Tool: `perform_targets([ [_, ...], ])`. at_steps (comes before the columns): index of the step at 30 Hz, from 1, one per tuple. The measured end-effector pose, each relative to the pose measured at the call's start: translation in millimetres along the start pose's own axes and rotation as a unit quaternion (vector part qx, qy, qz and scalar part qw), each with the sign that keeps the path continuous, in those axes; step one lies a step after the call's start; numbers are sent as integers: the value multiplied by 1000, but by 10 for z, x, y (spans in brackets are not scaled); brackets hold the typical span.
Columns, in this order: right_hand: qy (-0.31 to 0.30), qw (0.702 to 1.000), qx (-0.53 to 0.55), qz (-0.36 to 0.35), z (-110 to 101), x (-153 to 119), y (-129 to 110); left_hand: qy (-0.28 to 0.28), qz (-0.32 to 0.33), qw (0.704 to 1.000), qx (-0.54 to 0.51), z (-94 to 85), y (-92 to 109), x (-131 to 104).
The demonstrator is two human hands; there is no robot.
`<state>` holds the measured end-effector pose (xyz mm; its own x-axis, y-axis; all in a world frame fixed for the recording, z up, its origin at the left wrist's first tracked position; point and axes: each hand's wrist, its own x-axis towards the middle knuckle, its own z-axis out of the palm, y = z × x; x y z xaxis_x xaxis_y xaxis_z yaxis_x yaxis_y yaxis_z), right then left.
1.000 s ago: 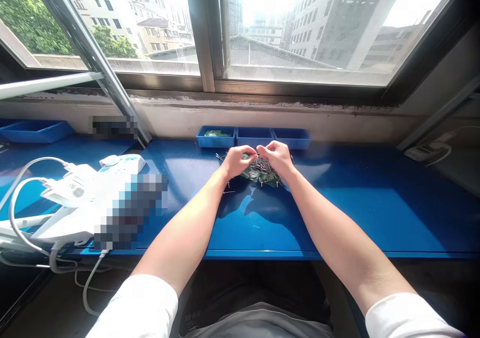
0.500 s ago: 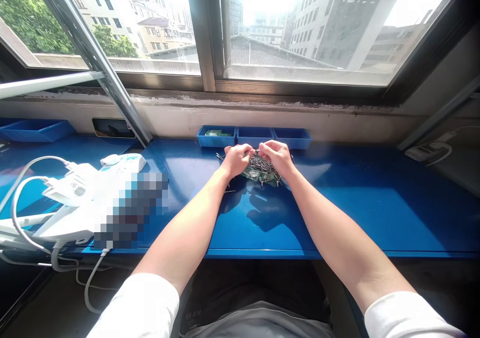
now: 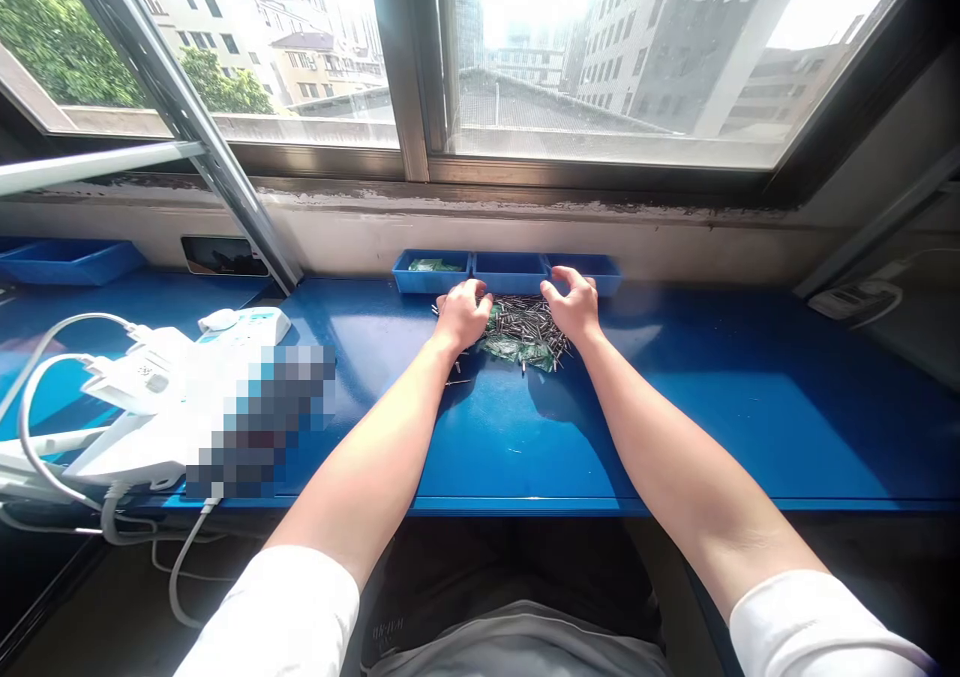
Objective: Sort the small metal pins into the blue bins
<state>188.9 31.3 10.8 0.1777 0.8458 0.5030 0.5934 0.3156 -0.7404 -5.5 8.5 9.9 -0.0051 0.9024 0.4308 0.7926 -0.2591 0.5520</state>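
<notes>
A heap of slim metal pieces (image 3: 529,319), resembling blind rivets, lies on the blue worktop with green plastic film (image 3: 517,350) along its front. My left hand (image 3: 463,315) is at the heap's left side, thumb and fingers apart, with nothing visible in it. At the right side my right hand (image 3: 573,307) is spread too, its thumb toward the heap and its fingers near the bins. The fingertips partly cover the heap's edges, so contact cannot be made out. A few loose metal pieces (image 3: 457,383) lie below my left hand.
Behind the heap stand a blue bin (image 3: 431,279) with green packets, a middle blue bin (image 3: 510,285) and a right blue bin (image 3: 606,285). To the left are a white power strip (image 3: 247,327) with plugs and cables, a metal post (image 3: 225,187) and another blue tray (image 3: 75,262).
My hands were pinched close together over the heap. They have since parted to its two sides and their fingers have spread, uncovering more of the heap.
</notes>
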Motion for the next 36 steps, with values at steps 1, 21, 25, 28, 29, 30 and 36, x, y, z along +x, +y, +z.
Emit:
perform_targets([
  [1,-4,999,-43,-2,-9,4,22,0,-2,1000,5,6,-7,1],
  [21,-99,971,-219,2,67,73,277,-37,10,999,20,14,-1,-20],
  [25,-110,969,-220,3,73,75,289,-38,8,999,24,28,-19,-11],
  [28,-111,969,-222,-3,69,56,244,-44,13,998,40,47,-37,-4],
  [29,-106,969,-221,-11,68,43,218,-47,17,998,49,56,-44,-3],
  [30,-97,971,-218,-24,67,27,188,-52,24,997,57,65,-51,-2],
  [36,-131,964,-174,-152,93,-123,-22,-99,60,990,77,97,-88,-11],
])
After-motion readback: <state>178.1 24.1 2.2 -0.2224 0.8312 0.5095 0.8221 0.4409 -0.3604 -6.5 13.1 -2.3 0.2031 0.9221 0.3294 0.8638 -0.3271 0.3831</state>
